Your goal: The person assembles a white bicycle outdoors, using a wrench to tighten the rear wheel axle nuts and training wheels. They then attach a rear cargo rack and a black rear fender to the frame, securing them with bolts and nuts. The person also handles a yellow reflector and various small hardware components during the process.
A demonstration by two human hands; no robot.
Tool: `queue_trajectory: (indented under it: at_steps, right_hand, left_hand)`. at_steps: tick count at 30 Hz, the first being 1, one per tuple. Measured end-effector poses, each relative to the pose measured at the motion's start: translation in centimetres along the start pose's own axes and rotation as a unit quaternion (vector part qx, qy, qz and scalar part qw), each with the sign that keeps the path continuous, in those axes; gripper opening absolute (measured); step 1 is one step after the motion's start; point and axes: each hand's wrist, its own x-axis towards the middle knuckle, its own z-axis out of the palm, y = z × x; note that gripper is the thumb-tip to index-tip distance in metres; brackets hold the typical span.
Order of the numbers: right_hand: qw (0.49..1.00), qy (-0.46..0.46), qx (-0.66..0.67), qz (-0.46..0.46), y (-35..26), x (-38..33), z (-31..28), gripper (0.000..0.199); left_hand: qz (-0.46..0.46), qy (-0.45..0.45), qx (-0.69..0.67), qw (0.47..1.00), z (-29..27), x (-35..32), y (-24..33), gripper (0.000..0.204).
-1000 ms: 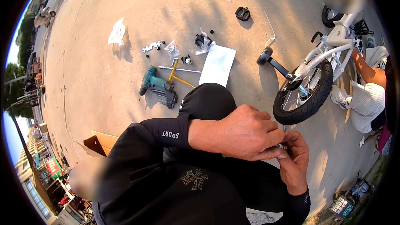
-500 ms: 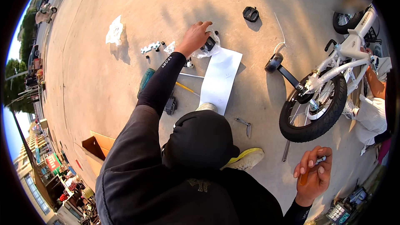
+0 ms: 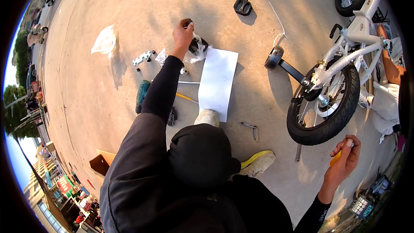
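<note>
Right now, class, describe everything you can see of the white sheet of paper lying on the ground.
The white sheet of paper is a plain, long rectangle lying flat on the sandy concrete ground. Faint marks show on it, too small to read. Its far corner lies by a clear plastic bag of dark parts, where the left hand reaches. Its near edge meets the toe of a pale shoe. Nothing rests on top.
</note>
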Motion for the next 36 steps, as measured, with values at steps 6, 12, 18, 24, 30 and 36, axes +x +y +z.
queue_trajectory:
  at_steps: [6,12,18,24,30,36]
  right_hand:
    - [0.998,-0.036,-0.024,-0.036,1.7,1.0,0.5,0.019]
    - [0.999,-0.013,-0.033,-0.012,2.6,1.1,0.7,0.021]
    - [0.982,-0.018,-0.179,-0.062,2.5,1.0,0.8,0.024]
    - [0.950,-0.031,-0.274,-0.148,2.8,0.8,1.1,0.025]
    - [0.897,-0.041,-0.383,-0.217,1.6,0.7,2.1,0.025]
    - [0.899,-0.026,-0.388,-0.203,1.1,0.5,2.3,0.025]
  left_hand:
    - [-0.109,-0.196,-0.512,0.829,-5.9,-5.3,0.3,0.032]
    - [-0.111,-0.285,-0.622,0.721,-7.8,-11.1,1.6,0.033]
    - [-0.198,-0.255,-0.408,0.854,-6.7,-15.8,0.0,0.032]
    - [0.197,-0.019,0.295,0.935,-6.4,-18.4,-5.4,0.023]
    - [0.234,-0.071,0.433,0.867,-5.4,-17.3,-6.9,0.018]
    - [0.210,0.024,0.285,0.935,-7.8,-17.1,-5.5,0.023]
